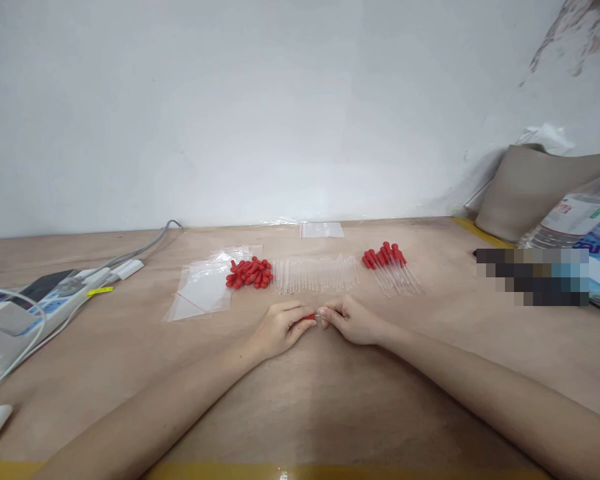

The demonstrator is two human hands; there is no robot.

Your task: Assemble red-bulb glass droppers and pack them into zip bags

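Observation:
Between the fingertips of my left hand [286, 327] is a red rubber dropper bulb [309, 317], partly hidden by the fingers. My right hand [349, 320] pinches a thin clear dropper tube [318, 318], whose end meets the bulb; how far it sits inside I cannot tell. Just beyond my hands lies a row of clear tubes [315, 273], side by side. A heap of loose red bulbs [250, 273] is at the row's left end. Right of the row rest several droppers [390, 267] with red bulbs on their tubes.
Clear zip bags [200, 293] lie left of the bulbs, and another small bag [322, 230] lies near the wall. A power strip [55, 310] with cables is at the left. A water bottle [565, 217] and a grey-brown container [515, 190] stand at the right.

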